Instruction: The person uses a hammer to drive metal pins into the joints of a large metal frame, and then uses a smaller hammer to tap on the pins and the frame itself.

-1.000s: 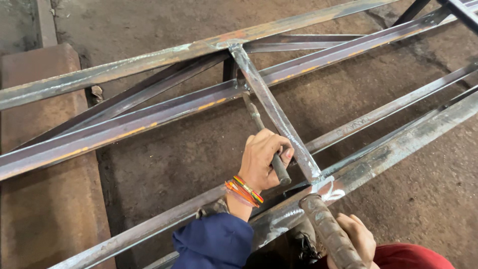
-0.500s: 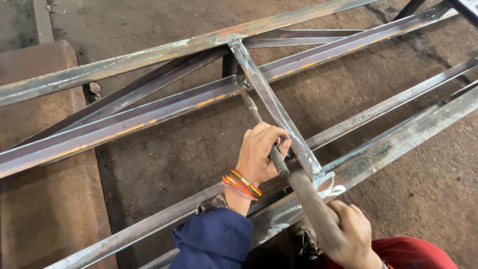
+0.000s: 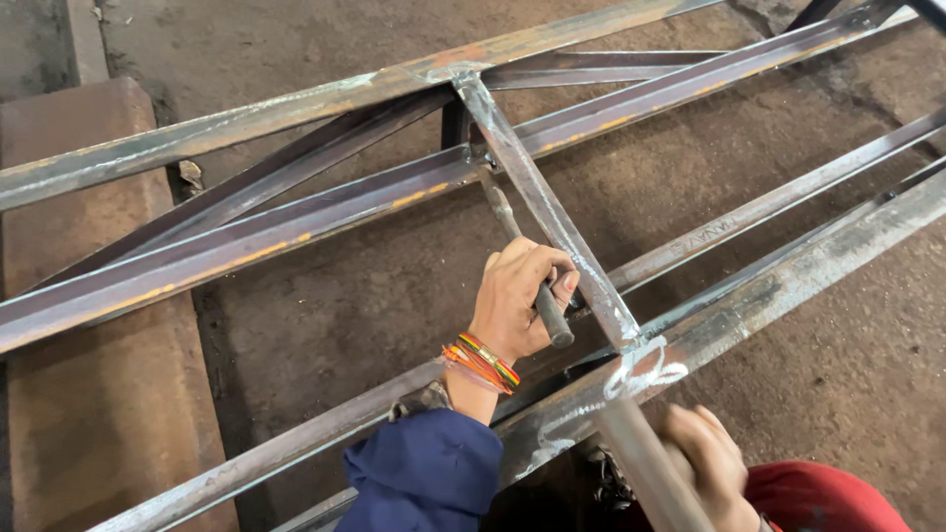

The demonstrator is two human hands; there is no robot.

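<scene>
While the left hand [image 3: 517,296] is wrapped tight round a thin steel rod [image 3: 522,258], the rod's long axis runs diagonally: butt end low and right, just past the fist, tip pointing up and left toward the joint where the diagonal brace [image 3: 547,212] meets the long angle-iron rail [image 3: 246,246]. Rod lies just beside the brace, near parallel to it, on its left side. Whether the tip actually touches the rail or the weld there: can't tell, the brace edge covers that spot. Middle of the rod is hidden inside the fingers; only the dark butt end and the upper stretch show. Coloured thread bangles [image 3: 481,362] on the left wrist, blue sleeve [image 3: 424,473] below them. Right hand [image 3: 705,463] sits low in the picture, closed on a thicker, blurred handle [image 3: 641,463] that runs up-left toward the near rail [image 3: 749,310], close to the white chalk scrawl [image 3: 645,369]. Handle's lower end is cut off by the bottom edge, and its head is not visible, so what kind of tool it is stays unclear. Motion blur softens the right fingers. Something dark and metallic sits under the near rail beside the right hand, too shadowed to make out. Frame [image 3: 296,103] rests over a dirt floor [image 3: 325,325]; its rails run out of picture left and right.
</scene>
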